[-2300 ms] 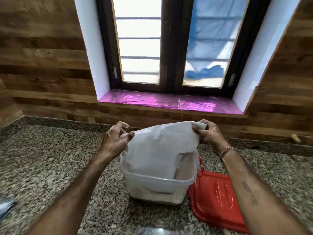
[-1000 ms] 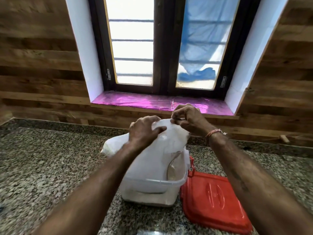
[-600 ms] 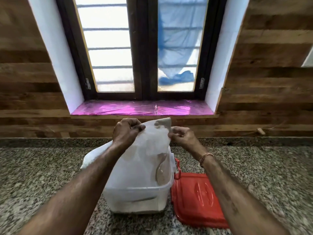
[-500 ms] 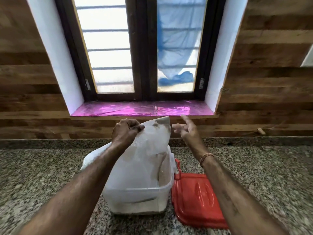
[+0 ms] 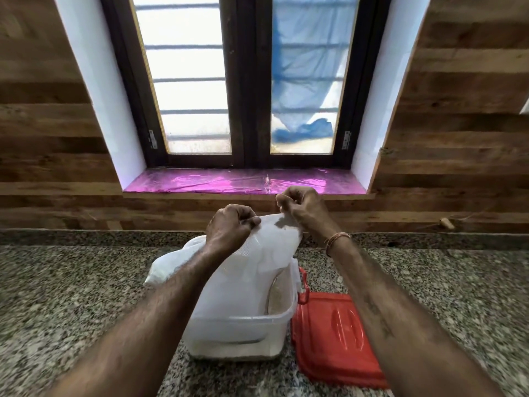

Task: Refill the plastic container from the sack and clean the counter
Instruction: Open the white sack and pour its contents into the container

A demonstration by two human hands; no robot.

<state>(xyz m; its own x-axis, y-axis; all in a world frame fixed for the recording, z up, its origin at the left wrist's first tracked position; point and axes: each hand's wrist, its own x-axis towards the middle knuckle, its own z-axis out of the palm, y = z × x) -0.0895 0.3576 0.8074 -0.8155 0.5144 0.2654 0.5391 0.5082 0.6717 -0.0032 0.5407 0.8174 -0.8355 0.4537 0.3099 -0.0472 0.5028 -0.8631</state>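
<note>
A white woven sack stands upended inside the clear plastic container on the granite counter. My left hand grips the sack's raised top edge. My right hand pinches the same edge just to the right. Pale contents show through the container's lower wall. The sack hides most of the container's inside.
The container's red lid lies flat on the counter against its right side, with a red clasp beside the rim. A window sill covered in pink film runs behind, under a dark-framed window. Wooden wall panels flank it.
My right hand let go of the sack's top half a second ago with fingers spread; now it pinches the edge again. My left hand has kept its grip throughout.
</note>
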